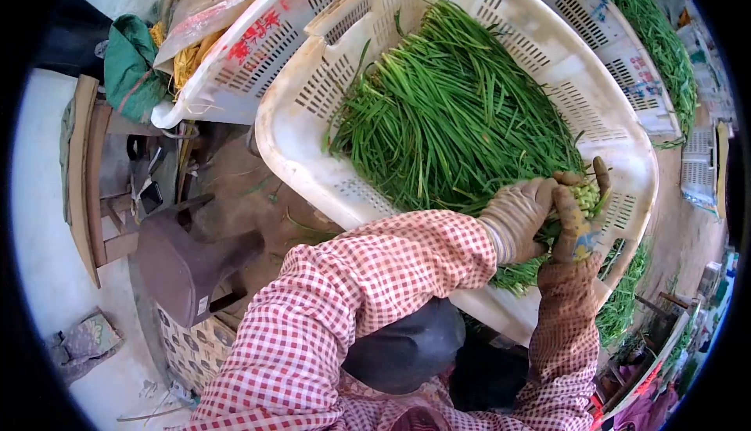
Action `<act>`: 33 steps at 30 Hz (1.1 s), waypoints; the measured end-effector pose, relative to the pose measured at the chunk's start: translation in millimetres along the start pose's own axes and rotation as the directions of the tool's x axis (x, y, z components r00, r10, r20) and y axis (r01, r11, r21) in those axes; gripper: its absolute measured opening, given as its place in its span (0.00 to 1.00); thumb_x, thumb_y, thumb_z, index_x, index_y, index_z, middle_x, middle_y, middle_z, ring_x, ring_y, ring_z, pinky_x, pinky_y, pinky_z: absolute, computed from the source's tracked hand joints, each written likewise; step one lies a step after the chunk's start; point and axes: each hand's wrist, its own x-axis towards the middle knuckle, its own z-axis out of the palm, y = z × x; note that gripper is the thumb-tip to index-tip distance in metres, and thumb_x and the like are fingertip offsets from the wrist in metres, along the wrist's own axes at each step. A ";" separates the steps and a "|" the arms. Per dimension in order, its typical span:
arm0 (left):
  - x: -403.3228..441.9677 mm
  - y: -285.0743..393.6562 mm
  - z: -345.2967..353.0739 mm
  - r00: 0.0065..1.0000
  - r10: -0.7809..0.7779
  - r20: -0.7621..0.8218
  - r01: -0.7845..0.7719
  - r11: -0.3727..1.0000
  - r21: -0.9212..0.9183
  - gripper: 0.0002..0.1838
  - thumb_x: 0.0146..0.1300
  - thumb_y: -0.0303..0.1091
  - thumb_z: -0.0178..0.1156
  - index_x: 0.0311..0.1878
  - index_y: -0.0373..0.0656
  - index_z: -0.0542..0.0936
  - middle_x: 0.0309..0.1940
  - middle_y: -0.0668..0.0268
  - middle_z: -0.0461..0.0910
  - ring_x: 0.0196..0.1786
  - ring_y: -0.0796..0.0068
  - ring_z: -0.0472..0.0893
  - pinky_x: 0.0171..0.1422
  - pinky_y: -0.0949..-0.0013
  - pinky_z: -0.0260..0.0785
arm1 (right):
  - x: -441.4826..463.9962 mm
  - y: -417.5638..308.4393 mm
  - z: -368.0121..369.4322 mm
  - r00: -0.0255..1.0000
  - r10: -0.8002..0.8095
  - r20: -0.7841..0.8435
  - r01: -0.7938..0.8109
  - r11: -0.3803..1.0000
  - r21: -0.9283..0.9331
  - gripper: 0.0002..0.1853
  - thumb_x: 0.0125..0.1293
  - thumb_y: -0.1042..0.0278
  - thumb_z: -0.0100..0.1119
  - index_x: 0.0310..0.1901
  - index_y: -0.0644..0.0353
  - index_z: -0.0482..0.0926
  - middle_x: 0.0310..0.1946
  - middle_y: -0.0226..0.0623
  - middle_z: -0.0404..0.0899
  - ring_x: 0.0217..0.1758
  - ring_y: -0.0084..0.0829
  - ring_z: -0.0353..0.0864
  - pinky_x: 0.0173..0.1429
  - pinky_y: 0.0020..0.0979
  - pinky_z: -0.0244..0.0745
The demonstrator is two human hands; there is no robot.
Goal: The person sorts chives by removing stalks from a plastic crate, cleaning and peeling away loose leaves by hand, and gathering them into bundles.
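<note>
A large white plastic crate (293, 130) with slotted walls holds a thick heap of long green chives (454, 110). Over its near right corner, both my gloved hands are together on a bunch of chives (585, 196), whose pale cut ends point up and to the right. My left hand (520, 216) is closed around the leafy side of this bunch, its fingers partly hidden. Right beside it, my right hand (575, 224) grips the bunch near the cut ends, one finger sticking up. Its glove is stained yellow and blue. Some leaves hang below the hands.
Another white crate (258, 48) with red writing stands behind on the left. At the upper right is a crate (594, 16) heaped with greens. A brown plastic stool (176, 263) is at the left, near a wooden frame (82, 173). More greens (626, 298) lie right of the near crate.
</note>
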 end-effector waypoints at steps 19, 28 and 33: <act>-7.3 -20.6 9.4 0.720 -0.367 0.589 -0.068 0.807 0.586 0.41 0.55 0.38 0.64 0.71 0.43 0.59 0.69 0.50 0.61 0.69 0.57 0.65 0.72 0.62 0.59 | -119.3 -273.9 -241.3 0.676 -0.588 -0.444 0.559 0.802 -0.210 0.34 0.59 0.75 0.57 0.67 0.63 0.56 0.43 0.49 0.78 0.47 0.45 0.80 0.56 0.46 0.76; -91.5 108.1 -19.6 0.824 0.372 0.427 -0.367 0.925 -0.096 0.09 0.59 0.36 0.61 0.39 0.43 0.84 0.30 0.61 0.83 0.35 0.68 0.82 0.44 0.65 0.75 | -264.9 -346.0 -248.6 0.447 -0.733 -0.513 0.487 0.680 -0.547 0.34 0.55 0.79 0.62 0.64 0.62 0.61 0.36 0.42 0.80 0.38 0.37 0.83 0.43 0.35 0.81; -182.9 223.9 23.8 0.200 0.627 0.753 0.117 0.747 -0.654 0.32 0.60 0.29 0.64 0.67 0.35 0.63 0.61 0.56 0.71 0.62 0.66 0.72 0.69 0.63 0.61 | -303.1 -341.1 -229.2 0.225 -0.751 -0.620 0.554 0.622 -0.553 0.31 0.54 0.81 0.63 0.60 0.61 0.62 0.37 0.43 0.80 0.38 0.35 0.82 0.43 0.33 0.81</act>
